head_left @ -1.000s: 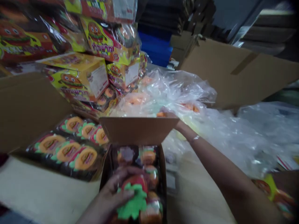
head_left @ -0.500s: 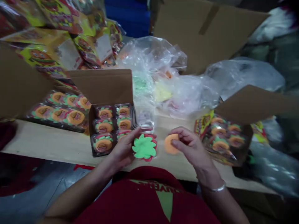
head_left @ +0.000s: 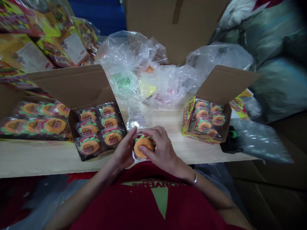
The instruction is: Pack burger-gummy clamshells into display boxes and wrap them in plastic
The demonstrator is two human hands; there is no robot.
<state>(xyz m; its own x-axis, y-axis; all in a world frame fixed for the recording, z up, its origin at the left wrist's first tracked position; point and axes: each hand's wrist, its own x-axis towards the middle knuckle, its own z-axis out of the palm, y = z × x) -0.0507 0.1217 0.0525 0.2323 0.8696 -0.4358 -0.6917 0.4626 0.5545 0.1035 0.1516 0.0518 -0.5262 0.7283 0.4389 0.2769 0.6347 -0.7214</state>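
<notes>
Both my hands meet at the near edge of a wooden table [head_left: 48, 156] over a small clear cup holding a burger-shaped candy stack [head_left: 143, 148]: an orange bun on green and red layers. My left hand [head_left: 124, 150] grips the cup's left side. My right hand [head_left: 163, 148] presses fingers on the orange bun from the right. Just left stands an open cardboard box [head_left: 72, 86] filled with several finished burger cups [head_left: 99, 127].
A second open box of burger cups [head_left: 207, 119] sits to the right. Clear plastic bags [head_left: 144, 70] with loose green, yellow and orange pieces lie behind. An empty clear cup [head_left: 137, 118] sits mid-table. Yellow retail boxes [head_left: 35, 48] are stacked at back left, a tray of cups [head_left: 35, 119] at left.
My right hand came back from the plastic bags with an orange bun and set it on the green piece held by my left hand. The view tilted down.
</notes>
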